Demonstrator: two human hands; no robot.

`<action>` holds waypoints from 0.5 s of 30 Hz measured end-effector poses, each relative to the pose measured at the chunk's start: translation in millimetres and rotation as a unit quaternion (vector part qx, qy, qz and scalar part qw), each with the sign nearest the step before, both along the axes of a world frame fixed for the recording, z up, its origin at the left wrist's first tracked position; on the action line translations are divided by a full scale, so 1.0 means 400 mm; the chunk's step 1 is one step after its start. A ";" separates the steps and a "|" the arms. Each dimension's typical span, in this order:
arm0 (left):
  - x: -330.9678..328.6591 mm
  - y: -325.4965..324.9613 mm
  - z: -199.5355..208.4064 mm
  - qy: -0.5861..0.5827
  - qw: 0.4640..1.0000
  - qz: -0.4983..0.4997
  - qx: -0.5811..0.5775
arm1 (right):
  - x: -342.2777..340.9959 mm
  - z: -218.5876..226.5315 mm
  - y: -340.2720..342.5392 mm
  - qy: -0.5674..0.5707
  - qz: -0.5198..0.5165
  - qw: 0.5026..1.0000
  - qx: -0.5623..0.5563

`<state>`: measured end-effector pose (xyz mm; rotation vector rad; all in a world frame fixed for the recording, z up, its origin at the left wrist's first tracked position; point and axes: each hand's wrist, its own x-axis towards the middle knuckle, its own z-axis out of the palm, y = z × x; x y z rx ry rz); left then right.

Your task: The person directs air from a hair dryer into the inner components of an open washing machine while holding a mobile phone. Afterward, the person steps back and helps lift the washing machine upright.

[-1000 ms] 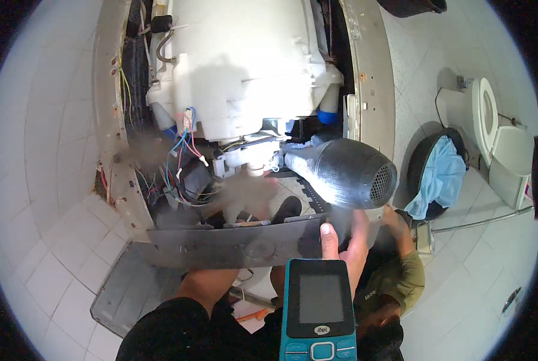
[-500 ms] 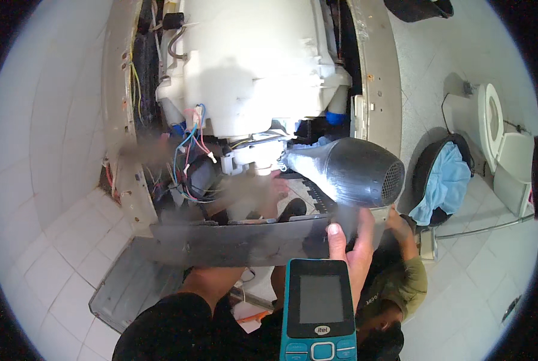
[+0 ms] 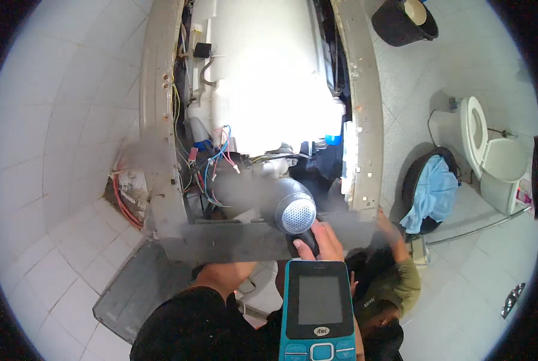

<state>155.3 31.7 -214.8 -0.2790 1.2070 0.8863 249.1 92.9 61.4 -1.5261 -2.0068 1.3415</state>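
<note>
My right hand [image 3: 323,240] is closed around the black handle of a hair dryer [image 3: 297,215]. Its round grille faces me, and its body points into an opened appliance that looks like a washing machine. A big white plastic tub [image 3: 269,78] fills the metal cabinet, with loose red and blue wires [image 3: 224,153] below it at the left. A dark front crosspiece [image 3: 239,242] runs beneath the dryer. In front of my right wrist is a teal and black keypad phone [image 3: 320,307]; what holds it is hidden. My left hand does not show. Blurry smudges veil part of the wiring.
A person in an olive shirt [image 3: 407,283] crouches at the lower right, one arm raised beside the cabinet. Along the right are a black tub with blue cloth [image 3: 434,189], a toilet [image 3: 476,135] and a dark bucket [image 3: 401,27]. A grey panel [image 3: 139,295] lies at lower left.
In view, the hair dryer and my right hand have shifted left, and the dryer has turned so its grille faces me. The cabinet sits further right at its left side as the view moved.
</note>
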 end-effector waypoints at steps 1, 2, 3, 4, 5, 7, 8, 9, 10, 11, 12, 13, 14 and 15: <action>-0.003 0.013 -0.003 -0.007 1.000 0.012 0.007 | 0.016 -0.009 -0.006 0.028 -0.014 1.000 0.001; -0.020 0.020 -0.017 -0.009 1.000 0.018 0.011 | 0.020 -0.011 -0.012 0.024 -0.011 1.000 0.005; -0.015 0.033 -0.015 -0.014 1.000 0.021 0.011 | 0.017 -0.006 -0.018 0.021 -0.010 1.000 0.007; -0.013 0.047 -0.016 -0.019 1.000 0.019 0.014 | 0.013 -0.002 -0.020 0.016 -0.009 1.000 0.009; -0.015 0.048 -0.013 -0.020 1.000 0.017 0.013 | 0.015 -0.004 -0.022 0.011 0.002 1.000 0.008; -0.032 0.062 -0.026 -0.019 0.999 0.025 0.014 | 0.011 -0.016 -0.027 -0.023 -0.017 0.999 -0.028; -0.040 0.063 -0.034 -0.020 0.999 0.024 0.017 | 0.005 -0.025 -0.044 -0.020 -0.058 0.998 -0.015; -0.040 0.066 -0.035 -0.023 0.999 0.023 0.017 | 0.015 -0.027 -0.047 -0.029 -0.046 0.998 -0.019; -0.037 0.075 -0.033 -0.026 0.999 0.022 0.019 | 0.015 -0.034 -0.043 -0.013 -0.101 0.993 -0.052; -0.022 0.092 -0.030 -0.033 0.999 0.017 0.023 | 0.018 -0.040 -0.043 0.002 -0.155 0.984 -0.085; -0.018 0.106 -0.027 -0.037 0.999 0.017 0.025 | 0.031 -0.046 -0.044 -0.009 -0.180 0.980 -0.087; -0.011 0.107 -0.017 -0.042 0.999 0.017 0.026 | 0.022 -0.013 -0.029 0.035 -0.208 0.970 -0.118; -0.009 0.108 -0.008 -0.048 0.998 0.019 0.024 | 0.038 -0.014 -0.021 0.015 -0.196 0.974 -0.109; -0.020 0.114 -0.015 -0.044 0.998 0.023 0.028 | 0.045 -0.018 -0.004 -0.002 -0.182 0.979 -0.098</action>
